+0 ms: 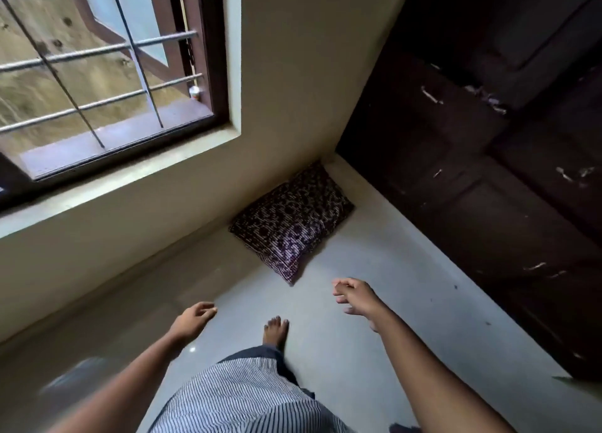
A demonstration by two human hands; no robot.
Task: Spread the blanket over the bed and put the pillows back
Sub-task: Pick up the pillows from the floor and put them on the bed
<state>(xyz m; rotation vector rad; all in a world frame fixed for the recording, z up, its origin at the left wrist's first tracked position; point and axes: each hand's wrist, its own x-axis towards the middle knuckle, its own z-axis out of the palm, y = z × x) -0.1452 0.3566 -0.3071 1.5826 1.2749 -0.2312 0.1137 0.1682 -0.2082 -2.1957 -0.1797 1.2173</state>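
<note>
Nearest, at the bottom centre of the frame, a striped garment (244, 397) covers the person's body, with one bare foot (276, 330) planted on the grey floor (391, 302) just above it. The left hand (192, 318) reaches forward at lower centre-left, fingers loosely curled and holding nothing. The right hand (355, 296) reaches forward at centre-right, fingers likewise relaxed and holding nothing.

Beyond the hands, and clear of both, the patterned dark pillow (293, 219) lies flat on the floor at the frame's centre. Its long axis runs from lower left to upper right, alongside the cream wall (293, 74). Its far short end points into the corner where that wall meets the dark wooden panelling (488, 172).

At upper left, a barred window (97, 74) has a small white container (194, 93) standing upright on its ledge. The container's contents and any marking cannot be made out.
</note>
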